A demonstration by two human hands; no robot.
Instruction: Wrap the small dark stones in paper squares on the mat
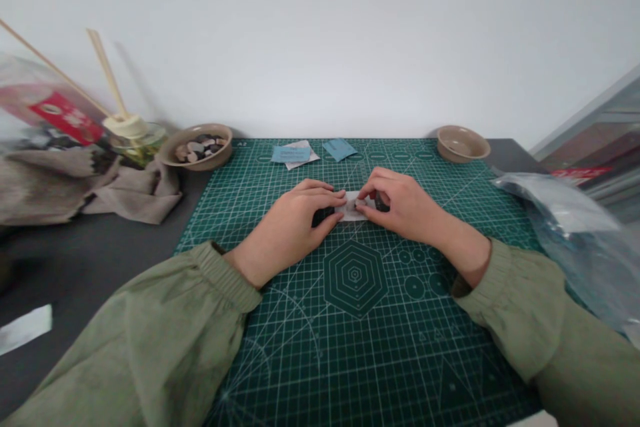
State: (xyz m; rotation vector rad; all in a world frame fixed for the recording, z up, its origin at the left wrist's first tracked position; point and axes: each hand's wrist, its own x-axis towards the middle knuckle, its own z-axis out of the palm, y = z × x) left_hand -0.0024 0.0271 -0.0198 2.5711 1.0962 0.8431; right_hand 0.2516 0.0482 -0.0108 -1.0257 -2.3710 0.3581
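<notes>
A small white paper piece [351, 207] lies on the green cutting mat [355, 347], between my two hands. At its left edge, the thumb and index finger of my left hand [305, 213] press the paper with their tips. Over its right part, my right hand [400, 203] pinches something small and dark, too small to make out. Blue and white paper packets [291, 155] sit farther back on the mat, with another blue packet [340, 149] to their right.
At the back left a brown bowl [220, 155] holds several stones, beside a reed diffuser [131, 130] and a grey cloth [45, 180]. A second brown bowl [463, 145] stands back right. Clear plastic bag [575, 233] at the right; white slip [25, 328] at left.
</notes>
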